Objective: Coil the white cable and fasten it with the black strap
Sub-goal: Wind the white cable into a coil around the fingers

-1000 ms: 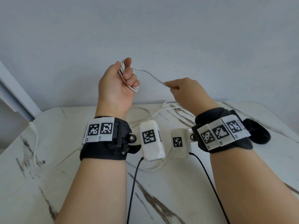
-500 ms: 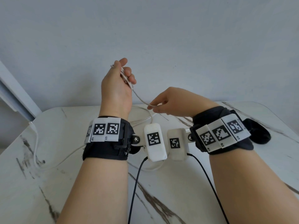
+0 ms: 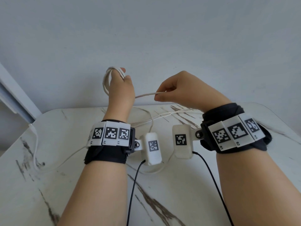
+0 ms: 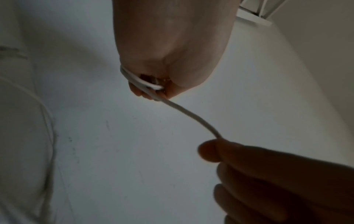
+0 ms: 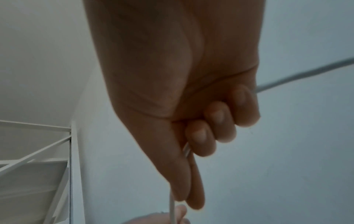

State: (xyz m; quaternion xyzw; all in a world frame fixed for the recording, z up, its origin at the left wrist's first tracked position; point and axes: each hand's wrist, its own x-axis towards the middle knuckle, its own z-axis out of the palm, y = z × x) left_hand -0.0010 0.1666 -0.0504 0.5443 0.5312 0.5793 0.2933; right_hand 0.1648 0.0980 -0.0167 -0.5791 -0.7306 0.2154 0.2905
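Note:
My left hand (image 3: 120,88) is raised above the table with several loops of the white cable (image 3: 106,82) wound round its fingers; the loops (image 4: 141,82) show at its fingertips in the left wrist view. A free length of cable (image 3: 145,95) runs from it to my right hand (image 3: 164,95), which pinches it between thumb and forefinger. In the right wrist view the cable (image 5: 171,207) passes through my curled right fingers (image 5: 201,136). More cable (image 3: 164,114) trails over the marble table (image 3: 171,193). A black strap does not show in any view.
Slack cable (image 3: 36,154) loops along the table's left edge and under my wrists. Black sensor wires (image 3: 133,185) hang from the wrist cameras. A grey wall (image 3: 146,38) rises behind the table, and a white frame (image 3: 14,98) stands at the left.
My left hand has turned so the loops now sit over its back side. My right hand has risen from near the table and drawn the cable out to the right.

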